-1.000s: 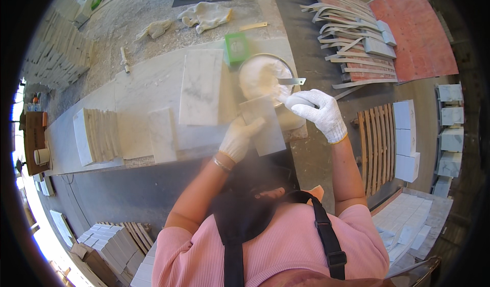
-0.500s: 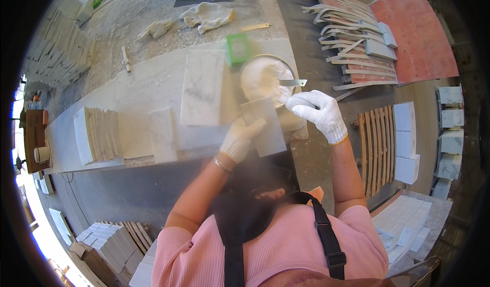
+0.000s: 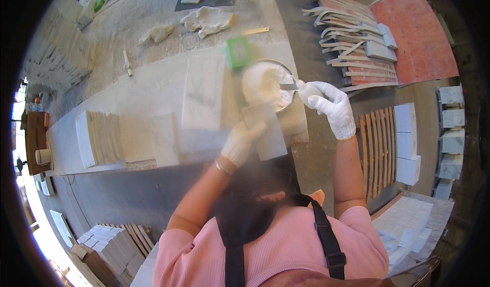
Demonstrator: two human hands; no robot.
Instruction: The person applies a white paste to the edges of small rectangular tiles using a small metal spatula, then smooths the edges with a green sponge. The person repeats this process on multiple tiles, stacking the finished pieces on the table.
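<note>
Gloved fingers of the left hand (image 3: 240,143) pinch the near edge of a small grey tile (image 3: 265,130), holding it flat and a bit tilted over the near edge of the long workbench (image 3: 148,90). The right hand (image 3: 332,106), also in a white glove, is closed around the handle of a small flat scraper (image 3: 289,87). Its blade pokes into a round bowl (image 3: 267,85) full of white paste, just on the far side of the tile.

I think the tile is stiff and hard, like stone. It looks heavy for its size, and it could chip or crack if it fell. Its smooth face may be slippery, so holding it by the edges, with fingers under it, looks safest. The paste looks soft and sticky.

To the left of the bowl lies a big white slab (image 3: 203,99) with grey lines in it. A green block (image 3: 239,52) sits just past the bowl. Farther away lie crumpled white gloves (image 3: 209,20). On the left end of the bench stands a stack of thin tiles (image 3: 99,139). On the right, down on the floor, are wooden slats (image 3: 375,152) and a red mat (image 3: 416,34).
</note>
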